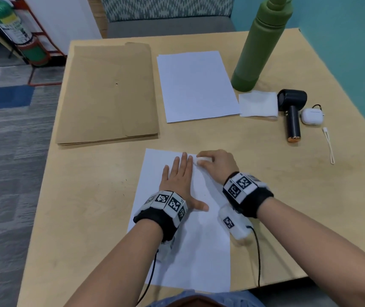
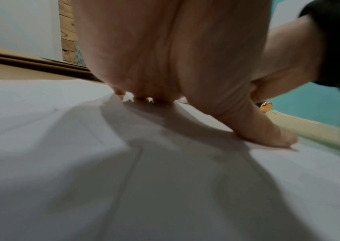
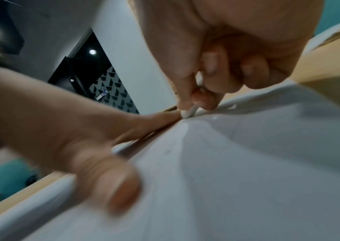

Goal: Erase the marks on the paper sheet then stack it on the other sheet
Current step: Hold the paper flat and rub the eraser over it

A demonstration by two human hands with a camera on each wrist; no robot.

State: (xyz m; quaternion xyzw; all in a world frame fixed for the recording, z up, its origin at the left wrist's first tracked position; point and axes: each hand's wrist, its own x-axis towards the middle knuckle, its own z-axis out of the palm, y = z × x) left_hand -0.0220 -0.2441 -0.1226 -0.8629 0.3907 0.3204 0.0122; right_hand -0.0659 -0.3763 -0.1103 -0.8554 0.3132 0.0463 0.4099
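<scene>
Left hand [image 1: 180, 180] flat, right hand [image 1: 218, 163] pinching eraser [image 1: 203, 161]

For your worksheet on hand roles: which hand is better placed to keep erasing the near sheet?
Right hand: it pinches the eraser on the near sheet; the left hand lies flat, pinning it.

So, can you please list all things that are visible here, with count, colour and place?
near paper sheet: 1, white, front of table, under both hands
far paper sheet: 1, white, table centre back
envelopes: stack, brown, left of far paper sheet
bottle: 1, green, back right
tissue: 1, white, beside bottle
handheld fan: 1, black, right of tissue
earbud case: 1, white, right of handheld fan
table: 1, light wood
fire extinguisher: 1, green, floor, far left
eraser: 1, white, pinched in right hand
left hand: flat, pressing near paper sheet
right hand: rubbing eraser at sheet's far edge
</scene>
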